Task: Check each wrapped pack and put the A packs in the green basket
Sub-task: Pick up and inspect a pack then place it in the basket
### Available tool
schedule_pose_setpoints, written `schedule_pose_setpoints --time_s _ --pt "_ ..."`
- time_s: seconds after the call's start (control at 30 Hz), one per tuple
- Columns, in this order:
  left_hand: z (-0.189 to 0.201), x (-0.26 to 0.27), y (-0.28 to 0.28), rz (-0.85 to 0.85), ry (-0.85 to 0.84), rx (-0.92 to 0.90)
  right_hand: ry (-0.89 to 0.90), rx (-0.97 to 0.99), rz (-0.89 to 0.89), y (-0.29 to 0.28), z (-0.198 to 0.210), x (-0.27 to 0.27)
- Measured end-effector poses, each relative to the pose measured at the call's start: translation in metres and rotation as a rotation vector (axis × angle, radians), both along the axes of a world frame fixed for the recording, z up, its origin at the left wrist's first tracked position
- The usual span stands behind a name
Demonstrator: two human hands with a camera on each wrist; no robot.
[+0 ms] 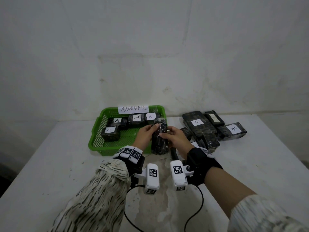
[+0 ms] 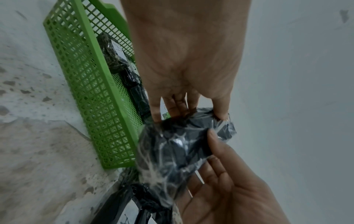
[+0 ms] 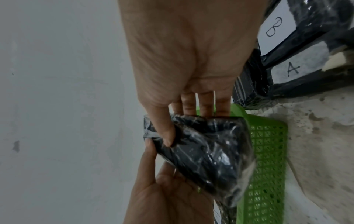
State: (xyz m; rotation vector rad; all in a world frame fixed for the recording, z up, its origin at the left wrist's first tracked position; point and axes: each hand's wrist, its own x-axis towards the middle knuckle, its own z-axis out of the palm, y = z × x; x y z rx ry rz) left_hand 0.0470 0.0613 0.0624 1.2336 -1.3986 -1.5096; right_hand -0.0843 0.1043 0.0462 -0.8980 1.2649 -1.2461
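Both hands hold one black plastic-wrapped pack [image 1: 159, 138] on end above the right front corner of the green basket [image 1: 100, 136]. No label shows on it in any view. My left hand [image 1: 154, 129] grips its upper left side, thumb on the near face. My right hand [image 1: 164, 133] grips its right side. In the left wrist view the left hand [image 2: 191, 113] pinches the pack [image 2: 172, 151] at its top end. In the right wrist view the right hand [image 3: 187, 125] presses its thumb into the pack [image 3: 206, 156]. Several packs labelled A [image 1: 109, 133] lie in the basket.
A paper sign reading ABNORMAL [image 1: 133, 108] stands on the basket's back rim. Right of the basket lies a pile of wrapped packs, some labelled B [image 1: 197, 122] [image 1: 233, 129]; one labelled A [image 3: 293, 69] lies among them. The wall stands close behind. Cables hang by my wrists.
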Motion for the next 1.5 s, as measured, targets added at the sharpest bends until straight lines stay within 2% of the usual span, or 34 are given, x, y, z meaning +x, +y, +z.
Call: schedule_pose_setpoints --time_s 0.13,0.37,0.57,0.7,0.8,0.9,1.03,1.1,1.2,1.33,1.5 --pt "-0.002 0.002 0.003 -0.085 -0.013 0.032 -0.008 -0.012 -0.034 -0.003 0.002 -0.002" --pt "-0.004 0.003 0.001 -0.032 0.018 0.008 -0.044 0.057 0.123 -0.001 -0.001 -0.005" --pt "-0.008 0.004 0.003 -0.036 0.017 0.057 0.037 0.040 0.105 -0.001 -0.002 -0.006" --pt "-0.005 0.006 0.000 0.010 0.066 0.036 -0.006 0.042 0.180 0.000 0.001 -0.005" --pt "-0.006 0.008 0.000 -0.035 0.104 0.069 0.091 0.025 0.156 0.000 0.001 -0.005" --pt "-0.011 0.010 0.000 -0.016 0.025 0.021 0.159 0.033 0.110 -0.001 -0.003 -0.003" --pt "-0.013 0.015 -0.002 0.024 0.072 -0.018 -0.022 0.079 0.100 -0.002 0.002 0.000" --pt "-0.011 0.016 -0.002 -0.006 0.059 -0.016 -0.043 0.077 0.066 -0.001 0.004 0.001" --pt "-0.008 0.012 -0.003 -0.035 0.016 -0.012 0.085 0.063 0.016 -0.004 0.002 0.002" --pt "0.002 0.005 0.001 -0.008 0.088 0.050 0.249 0.000 -0.017 -0.005 -0.004 0.002" --pt "0.001 0.003 -0.001 -0.007 -0.059 -0.101 0.338 -0.049 -0.002 -0.001 -0.003 0.005"
